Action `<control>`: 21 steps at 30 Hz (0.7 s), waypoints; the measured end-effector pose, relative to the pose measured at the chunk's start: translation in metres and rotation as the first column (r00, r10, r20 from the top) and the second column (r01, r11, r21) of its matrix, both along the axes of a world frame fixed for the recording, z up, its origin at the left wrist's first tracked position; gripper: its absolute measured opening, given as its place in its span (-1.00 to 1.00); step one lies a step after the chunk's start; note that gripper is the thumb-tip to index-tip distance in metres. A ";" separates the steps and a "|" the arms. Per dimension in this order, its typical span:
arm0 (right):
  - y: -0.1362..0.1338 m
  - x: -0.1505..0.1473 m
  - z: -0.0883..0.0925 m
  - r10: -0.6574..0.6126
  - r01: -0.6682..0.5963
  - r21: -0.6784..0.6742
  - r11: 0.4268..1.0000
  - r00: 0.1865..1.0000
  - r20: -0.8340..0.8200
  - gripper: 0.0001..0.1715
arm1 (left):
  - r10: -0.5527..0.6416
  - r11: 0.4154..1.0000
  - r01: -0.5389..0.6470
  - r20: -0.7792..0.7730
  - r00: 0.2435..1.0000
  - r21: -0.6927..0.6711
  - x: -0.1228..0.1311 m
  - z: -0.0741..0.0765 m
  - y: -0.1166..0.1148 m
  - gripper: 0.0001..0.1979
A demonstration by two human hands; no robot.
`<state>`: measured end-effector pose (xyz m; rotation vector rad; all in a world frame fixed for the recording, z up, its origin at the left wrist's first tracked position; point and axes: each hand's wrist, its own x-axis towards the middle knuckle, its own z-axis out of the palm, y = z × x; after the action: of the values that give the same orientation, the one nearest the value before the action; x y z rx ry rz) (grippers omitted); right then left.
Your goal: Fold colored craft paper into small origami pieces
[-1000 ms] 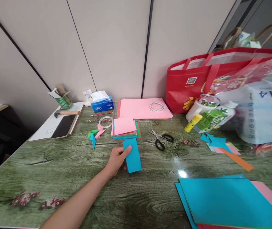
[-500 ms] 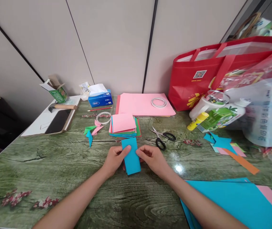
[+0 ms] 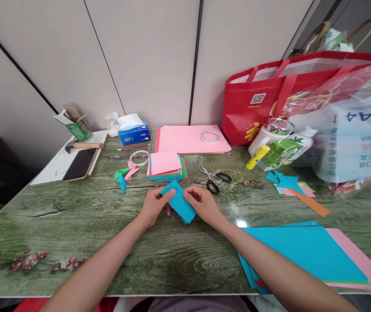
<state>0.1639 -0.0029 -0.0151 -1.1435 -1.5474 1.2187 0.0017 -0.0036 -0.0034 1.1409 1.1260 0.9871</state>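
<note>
A folded piece of blue paper [image 3: 179, 203] is held between both hands above the table. My left hand [image 3: 154, 206] pinches its left side, thumb on top and fingers beneath. At its right edge, my right hand [image 3: 201, 203] grips with thumb and bent forefinger; the other fingers curl in. The paper lies tilted, its lower end pointing right. Just beyond it sits a stack of small square papers [image 3: 165, 164], pink on top. Black-handled scissors [image 3: 214, 178] lie open past my right hand. Small folded pieces in green, pink and blue [image 3: 127, 174] rest left of the stack.
Tape rolls [image 3: 210, 136], pink sheets [image 3: 182, 141], a tissue box [image 3: 134, 133] and a hammer [image 3: 84, 146] lie toward the wall. At right are a red bag [image 3: 247, 108], a glue stick [image 3: 257, 157], paper scraps [image 3: 289, 184] and large blue sheets [image 3: 296, 251].
The blue paper has turned, its lower end swinging to the right. Both hands still hold it. The view has shifted, showing the table's near edge.
</note>
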 end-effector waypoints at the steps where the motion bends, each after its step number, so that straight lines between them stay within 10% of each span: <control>1: 0.000 0.000 0.000 0.021 -0.021 0.013 1.000 1.000 0.013 -0.75 | 0.007 1.000 -0.007 -0.012 1.000 0.012 0.000 0.002 0.000 -0.71; 21: 0.008 0.012 0.002 0.104 -0.105 -0.039 0.994 0.994 -0.023 -0.82 | -0.122 0.978 0.138 0.108 0.987 -0.155 -0.007 0.010 0.003 -0.74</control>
<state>0.1756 0.0055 -0.0133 -1.0828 -1.5904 1.3323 -0.0055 -0.0008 0.0063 1.0113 1.0205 0.8250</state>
